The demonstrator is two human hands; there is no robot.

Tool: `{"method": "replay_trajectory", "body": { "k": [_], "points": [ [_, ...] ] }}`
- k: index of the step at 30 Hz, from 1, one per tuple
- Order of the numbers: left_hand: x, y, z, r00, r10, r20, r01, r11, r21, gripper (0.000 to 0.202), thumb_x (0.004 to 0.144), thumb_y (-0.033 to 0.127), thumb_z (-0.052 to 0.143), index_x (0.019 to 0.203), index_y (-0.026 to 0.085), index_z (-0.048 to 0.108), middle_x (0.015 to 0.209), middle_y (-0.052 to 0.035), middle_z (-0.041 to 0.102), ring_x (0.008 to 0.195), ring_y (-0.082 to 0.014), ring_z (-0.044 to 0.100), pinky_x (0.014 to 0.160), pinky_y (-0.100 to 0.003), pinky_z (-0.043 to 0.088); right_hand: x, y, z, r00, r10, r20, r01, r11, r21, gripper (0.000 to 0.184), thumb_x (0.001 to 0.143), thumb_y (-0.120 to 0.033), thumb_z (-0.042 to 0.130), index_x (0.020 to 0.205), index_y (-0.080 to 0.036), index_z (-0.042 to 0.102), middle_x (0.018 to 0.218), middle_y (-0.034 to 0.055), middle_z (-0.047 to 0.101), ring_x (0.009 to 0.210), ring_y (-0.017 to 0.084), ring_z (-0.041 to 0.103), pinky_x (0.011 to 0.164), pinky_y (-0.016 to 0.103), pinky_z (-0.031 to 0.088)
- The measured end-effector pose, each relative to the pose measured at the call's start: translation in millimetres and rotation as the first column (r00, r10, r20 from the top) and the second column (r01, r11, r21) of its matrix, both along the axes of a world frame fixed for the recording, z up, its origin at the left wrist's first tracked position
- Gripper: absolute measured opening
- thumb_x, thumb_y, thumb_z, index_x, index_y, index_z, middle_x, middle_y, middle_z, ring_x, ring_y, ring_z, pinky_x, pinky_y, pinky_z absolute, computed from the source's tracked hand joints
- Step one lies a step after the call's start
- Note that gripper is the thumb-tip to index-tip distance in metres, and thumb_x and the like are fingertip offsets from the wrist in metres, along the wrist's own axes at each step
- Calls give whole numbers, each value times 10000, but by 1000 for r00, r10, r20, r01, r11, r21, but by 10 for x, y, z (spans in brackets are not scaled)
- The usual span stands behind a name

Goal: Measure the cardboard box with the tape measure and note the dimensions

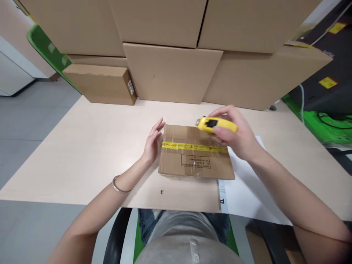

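A small flat cardboard box [195,163] lies on the pale table [82,154] in front of me, sealed across its top with a strip of yellow printed tape [192,147] and bearing a printed label. My left hand [153,141] rests against the box's left edge with its fingers stretched out. My right hand [238,134] hovers over the box's far right corner, closed round a yellow utility knife [216,124] whose tip points left.
Large cardboard boxes [170,71] are stacked along the table's far edge, with a smaller box [100,84] at the left. A white sheet [247,194] lies under the small box's right side. Green and black equipment [324,110] stands at the right.
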State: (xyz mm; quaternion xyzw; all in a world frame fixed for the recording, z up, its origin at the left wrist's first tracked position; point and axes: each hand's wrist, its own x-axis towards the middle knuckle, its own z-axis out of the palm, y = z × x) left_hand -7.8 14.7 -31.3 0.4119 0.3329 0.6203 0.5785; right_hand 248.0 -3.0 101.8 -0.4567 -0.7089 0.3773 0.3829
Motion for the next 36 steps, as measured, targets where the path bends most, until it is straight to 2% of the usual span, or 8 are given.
{"method": "replay_trajectory", "body": {
  "k": [4,7,14,19,23,28,32,36],
  "points": [
    [4,-6,29,993,-45,-105,58,990,130,448,962,583,535,1245,310,749,1478,-25,609,1488,-294,417,1263,-458,282,-506,51,152,974,156,162,-135,982,-133,347,859,-544,692,890,-240,527,863,-9,636,770,180,575,660,308,424],
    [-3,15,31,993,-99,-70,105,990,90,528,965,657,490,1169,257,768,1372,-53,681,1435,-322,485,1233,-471,332,-790,99,130,957,224,183,-196,967,-159,407,881,-623,641,877,-251,477,873,-13,644,780,181,573,656,304,401],
    [-77,57,13,964,-236,-121,247,965,86,617,959,714,468,1259,227,698,1310,-83,682,1330,-326,551,1154,-462,400,-865,148,40,942,227,246,-175,960,-217,424,882,-642,628,858,-255,458,930,-7,669,813,192,583,657,310,384],
    [-135,74,0,946,-252,-205,281,951,126,468,894,570,688,1262,281,678,1367,-47,614,1300,-301,531,1127,-419,401,-577,101,120,931,191,312,-108,958,-266,392,866,-588,657,841,-251,459,788,-28,586,724,176,524,618,302,356],
    [-189,104,-20,925,-278,-260,313,944,106,470,906,574,651,1293,308,649,1416,-41,567,1323,-306,498,1114,-409,396,27,38,108,956,105,272,-27,961,-276,370,863,-571,669,836,-235,517,842,5,611,759,181,541,641,305,371],
    [-228,143,-15,912,-280,-299,306,951,41,558,847,624,680,1286,283,642,1406,-65,569,1335,-347,479,1132,-444,378,805,-57,-92,985,-91,145,137,929,-344,322,883,-515,634,804,-228,511,730,-21,540,589,124,432,549,285,301],
    [-237,132,24,908,-269,-321,286,958,6,551,849,628,668,1280,286,644,1438,-65,551,1360,-358,464,1142,-451,374,961,-98,-270,985,-163,46,169,910,-378,384,864,-553,641,759,-231,461,655,-51,462,542,111,393,525,277,247],
    [-222,95,82,916,-235,-326,244,970,-13,566,826,647,684,1245,266,662,1425,-79,565,1377,-366,460,1120,-444,411,912,-104,-243,988,-150,30,151,925,-349,409,861,-572,655,751,-233,454,670,-47,483,538,108,393,518,279,250]
  ]
}}
